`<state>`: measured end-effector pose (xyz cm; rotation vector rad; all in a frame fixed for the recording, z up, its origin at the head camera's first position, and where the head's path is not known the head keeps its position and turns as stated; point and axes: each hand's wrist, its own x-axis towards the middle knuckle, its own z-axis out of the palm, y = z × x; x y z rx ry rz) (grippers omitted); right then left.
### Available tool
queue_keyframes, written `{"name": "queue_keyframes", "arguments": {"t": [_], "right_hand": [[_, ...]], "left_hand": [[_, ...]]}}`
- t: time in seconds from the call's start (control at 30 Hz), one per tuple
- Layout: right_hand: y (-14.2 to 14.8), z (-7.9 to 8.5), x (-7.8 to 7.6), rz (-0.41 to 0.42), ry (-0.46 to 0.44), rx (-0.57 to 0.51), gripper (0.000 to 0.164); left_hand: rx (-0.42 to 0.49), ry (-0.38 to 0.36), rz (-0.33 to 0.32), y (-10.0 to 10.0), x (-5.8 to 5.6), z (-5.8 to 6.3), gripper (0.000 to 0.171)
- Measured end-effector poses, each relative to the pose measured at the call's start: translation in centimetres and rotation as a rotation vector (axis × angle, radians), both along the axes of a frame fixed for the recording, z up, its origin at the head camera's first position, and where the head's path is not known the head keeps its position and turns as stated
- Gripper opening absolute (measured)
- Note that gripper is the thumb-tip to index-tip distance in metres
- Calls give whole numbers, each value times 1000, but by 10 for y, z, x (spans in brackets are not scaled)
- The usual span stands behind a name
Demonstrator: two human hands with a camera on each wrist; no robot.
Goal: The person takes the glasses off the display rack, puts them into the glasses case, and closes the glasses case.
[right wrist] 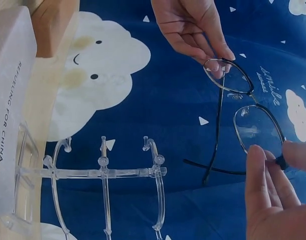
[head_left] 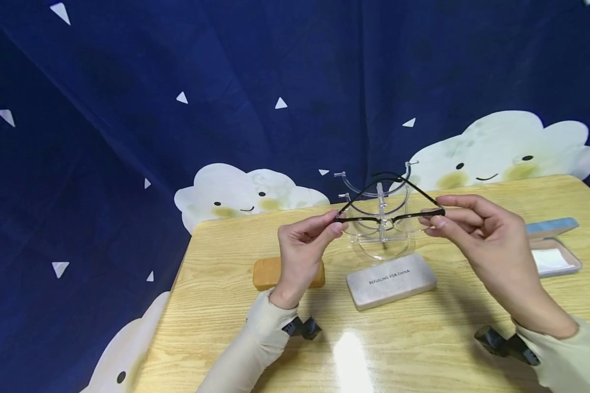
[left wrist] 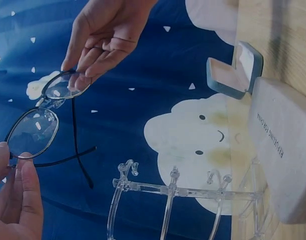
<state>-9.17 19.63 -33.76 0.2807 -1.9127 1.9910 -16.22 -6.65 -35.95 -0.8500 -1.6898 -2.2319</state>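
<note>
Both hands hold a pair of black half-rim eyeglasses up over the table, one at each end of the frame. My left hand pinches the left hinge corner between thumb and fingers. At the opposite corner, my right hand pinches the frame, its fingertips showing through the lens in the left wrist view. The temples are unfolded and point away, crossing each other in the left wrist view. Behind the eyeglasses stands a clear plastic display stand with curved arms, partly overlapped by them in the head view.
A grey glasses case lettered "REFUELING FOR CHINA" lies in front of the stand. An orange case is partly hidden behind the left hand. At right sits an opened blue case with a white cloth. A dark blue curtain hangs behind the table.
</note>
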Motion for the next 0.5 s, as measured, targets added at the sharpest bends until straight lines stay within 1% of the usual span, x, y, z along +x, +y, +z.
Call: {"name": "queue_keyframes", "arguments": {"t": [0.13,0.33,0.5], "right_hand": [[0,-2,-1,27,13,-36,26],[0,-2,-1,31,28,-8,31],[0,-2,-1,28,26,16,29]], "left_hand": [[0,7,8,1,0,-2,36],[4,7,20,0,0,-3,37],[-8,4,37,1,0,-3,34]]}}
